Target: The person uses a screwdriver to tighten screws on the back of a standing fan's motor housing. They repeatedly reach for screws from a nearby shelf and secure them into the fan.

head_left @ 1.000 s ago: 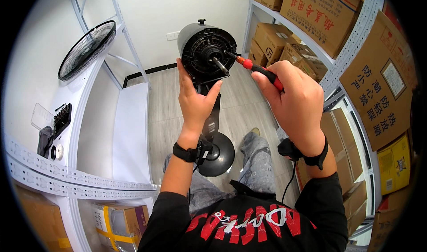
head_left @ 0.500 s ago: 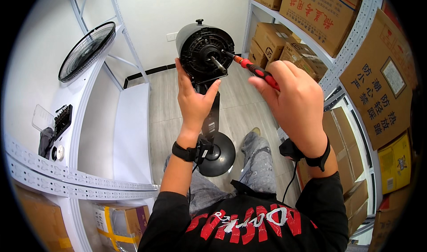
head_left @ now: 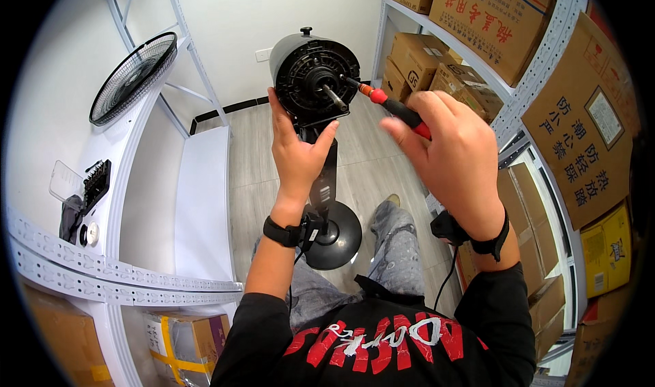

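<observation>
Two bare hands. Right hand: fingers closed on a screwdriver, long axis slanting up-left, tip at the motor housing's front face near its right edge. Red-and-black handle, orange-banded collar; handle's rear within fingers, shank beyond. Left hand: thumb and fingers wide, against housing's lower-left edge.

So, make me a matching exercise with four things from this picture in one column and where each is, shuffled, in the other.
Things:
1. screwdriver
2. motor housing
3. fan guard
4. round base

Places:
A. standing on the floor
B. held in the right hand
C. resting on the white shelf at the left
D. touched by the left hand

Pairs: 1-B, 2-D, 3-C, 4-A
</observation>
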Action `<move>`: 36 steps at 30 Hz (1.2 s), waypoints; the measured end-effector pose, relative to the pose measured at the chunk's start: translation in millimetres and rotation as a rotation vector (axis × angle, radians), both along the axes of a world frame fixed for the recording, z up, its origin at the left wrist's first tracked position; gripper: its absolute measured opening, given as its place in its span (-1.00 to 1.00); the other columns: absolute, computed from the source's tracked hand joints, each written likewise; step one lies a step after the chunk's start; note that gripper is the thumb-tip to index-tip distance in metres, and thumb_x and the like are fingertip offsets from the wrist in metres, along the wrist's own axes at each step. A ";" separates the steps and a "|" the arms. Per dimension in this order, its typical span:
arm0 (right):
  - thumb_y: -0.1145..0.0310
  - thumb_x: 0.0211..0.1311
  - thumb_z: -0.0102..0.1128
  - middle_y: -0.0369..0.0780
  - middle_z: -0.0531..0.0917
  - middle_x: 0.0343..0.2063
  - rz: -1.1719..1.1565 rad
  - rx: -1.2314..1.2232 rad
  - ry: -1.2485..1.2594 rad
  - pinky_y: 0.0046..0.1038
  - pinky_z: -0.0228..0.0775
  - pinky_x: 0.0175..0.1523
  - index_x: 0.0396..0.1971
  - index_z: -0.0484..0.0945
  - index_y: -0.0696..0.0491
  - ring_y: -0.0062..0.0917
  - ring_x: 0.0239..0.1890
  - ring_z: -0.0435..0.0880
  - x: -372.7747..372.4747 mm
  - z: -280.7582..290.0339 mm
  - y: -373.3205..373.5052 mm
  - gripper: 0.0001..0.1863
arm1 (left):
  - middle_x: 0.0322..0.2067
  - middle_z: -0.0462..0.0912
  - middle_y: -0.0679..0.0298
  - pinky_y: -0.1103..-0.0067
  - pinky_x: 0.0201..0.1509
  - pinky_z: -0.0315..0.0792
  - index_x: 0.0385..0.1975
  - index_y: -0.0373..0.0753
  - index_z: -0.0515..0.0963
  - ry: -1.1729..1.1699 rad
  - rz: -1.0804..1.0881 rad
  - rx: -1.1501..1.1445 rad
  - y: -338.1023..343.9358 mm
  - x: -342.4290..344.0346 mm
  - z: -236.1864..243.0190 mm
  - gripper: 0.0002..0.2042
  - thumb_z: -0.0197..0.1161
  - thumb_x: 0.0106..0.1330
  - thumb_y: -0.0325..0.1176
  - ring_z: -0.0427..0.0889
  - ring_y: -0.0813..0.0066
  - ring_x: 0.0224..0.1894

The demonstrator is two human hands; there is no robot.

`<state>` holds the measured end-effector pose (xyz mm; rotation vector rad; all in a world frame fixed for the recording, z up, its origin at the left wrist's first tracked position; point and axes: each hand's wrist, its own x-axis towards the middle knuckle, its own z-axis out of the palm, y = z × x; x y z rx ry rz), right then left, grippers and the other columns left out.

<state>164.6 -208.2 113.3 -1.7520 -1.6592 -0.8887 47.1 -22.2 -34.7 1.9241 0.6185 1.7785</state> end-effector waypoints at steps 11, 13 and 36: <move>0.31 0.05 0.45 -0.26 0.48 -0.49 -0.072 -0.080 -0.039 -0.36 0.41 -0.40 -0.36 0.46 0.05 -0.37 -0.43 0.58 0.0 -1.0 -0.2 -0.70 | 0.46 0.12 -0.10 0.35 0.35 0.39 0.53 -0.27 -0.13 -0.014 -0.018 -0.033 -2.1 0.0 3.5 0.08 0.53 0.12 -0.21 0.34 -0.05 0.40; 0.31 0.06 0.45 -0.26 0.48 -0.52 0.048 -0.024 -0.004 -0.35 0.40 -0.42 -0.39 0.46 0.05 -0.37 -0.46 0.57 -3.8 2.4 1.3 -0.71 | 0.45 0.14 -0.11 0.35 0.35 0.39 0.53 -0.27 -0.13 -0.017 -0.024 -0.040 -1.5 0.5 3.6 0.08 0.53 0.12 -0.21 0.35 -0.04 0.39; 0.22 0.06 0.48 -0.26 0.47 -0.56 -0.022 0.006 -0.067 -0.37 0.36 -0.45 -0.46 0.40 0.05 -0.34 -0.51 0.54 -5.4 1.9 0.6 -0.63 | 0.41 0.23 -0.12 0.35 0.26 0.47 0.53 -0.27 -0.11 -0.019 0.005 -0.027 -3.1 0.4 2.8 0.07 0.53 0.11 -0.21 0.46 0.00 0.32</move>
